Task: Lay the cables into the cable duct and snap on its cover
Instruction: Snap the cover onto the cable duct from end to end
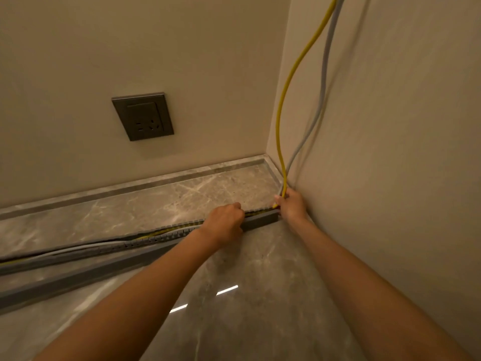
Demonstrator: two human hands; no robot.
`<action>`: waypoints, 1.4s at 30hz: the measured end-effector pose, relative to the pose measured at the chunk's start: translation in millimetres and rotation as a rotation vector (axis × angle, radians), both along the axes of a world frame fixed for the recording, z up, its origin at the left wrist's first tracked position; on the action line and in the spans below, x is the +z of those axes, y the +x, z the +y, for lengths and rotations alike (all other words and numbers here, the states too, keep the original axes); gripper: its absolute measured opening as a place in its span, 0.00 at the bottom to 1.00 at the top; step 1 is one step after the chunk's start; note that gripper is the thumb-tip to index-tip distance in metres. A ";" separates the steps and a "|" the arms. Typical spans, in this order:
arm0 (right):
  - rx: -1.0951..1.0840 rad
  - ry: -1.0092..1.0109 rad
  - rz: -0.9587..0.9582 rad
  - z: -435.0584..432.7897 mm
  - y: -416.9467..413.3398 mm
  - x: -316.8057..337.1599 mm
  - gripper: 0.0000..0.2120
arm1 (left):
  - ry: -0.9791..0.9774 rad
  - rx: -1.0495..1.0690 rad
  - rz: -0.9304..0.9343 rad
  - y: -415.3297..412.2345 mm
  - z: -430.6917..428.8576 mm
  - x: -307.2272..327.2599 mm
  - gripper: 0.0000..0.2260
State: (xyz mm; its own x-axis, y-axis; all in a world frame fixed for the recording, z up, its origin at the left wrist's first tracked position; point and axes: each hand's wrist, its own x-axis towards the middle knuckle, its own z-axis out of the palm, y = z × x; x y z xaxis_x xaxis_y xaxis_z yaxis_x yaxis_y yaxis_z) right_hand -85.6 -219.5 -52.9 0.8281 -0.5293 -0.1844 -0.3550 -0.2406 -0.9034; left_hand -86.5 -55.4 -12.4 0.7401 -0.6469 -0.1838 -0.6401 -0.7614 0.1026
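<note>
Head view, items as they stand:

- Slotted grey plastic cable duct [260,219]: lying on the glossy grey marble floor [260,282], running from the left edge to the corner of the beige walls.
- Thin yellow cable [282,108]: hanging down the right wall, turning into the duct's right end and running leftward inside it.
- Pale grey cable [323,82]: hanging just beside the yellow one and entering at the same end.
- Long grey cover strip [78,278]: lying on the floor just in front of the duct, not yet on it.
- Left hand [225,221]: fingers curling down over the duct's top rim, fingertips hidden.
- Right hand [292,207]: fingers closing round the yellow cable at the duct's end. I cannot tell whether they are also holding the grey one.
- Dark grey wall socket [143,116]: sitting on the back wall above the marble skirting [156,182].
</note>
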 end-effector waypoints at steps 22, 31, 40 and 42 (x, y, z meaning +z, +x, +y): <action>0.682 -0.850 0.099 -10.6 -38.5 21.7 0.20 | -0.066 -0.011 0.016 -1.0 5.2 2.0 0.10; 0.804 -1.287 0.069 -5.4 -39.2 13.9 0.13 | -0.019 -0.046 -0.068 -13.9 9.0 -3.6 0.10; 0.874 -1.325 0.123 -3.4 -36.6 24.8 0.15 | -0.038 -0.012 -0.004 -8.0 8.0 2.6 0.09; 0.897 -1.360 0.122 -2.5 -36.7 25.7 0.15 | -0.030 -0.026 -0.015 -7.9 6.2 3.2 0.09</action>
State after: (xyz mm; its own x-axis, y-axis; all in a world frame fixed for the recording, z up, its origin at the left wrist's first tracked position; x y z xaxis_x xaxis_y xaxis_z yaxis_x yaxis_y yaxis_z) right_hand -122.3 -222.1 -27.2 0.9588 0.2677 -0.0951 0.2799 -0.9472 0.1562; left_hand -94.4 -49.2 -9.2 0.7257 -0.6707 -0.1533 -0.6610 -0.7415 0.1153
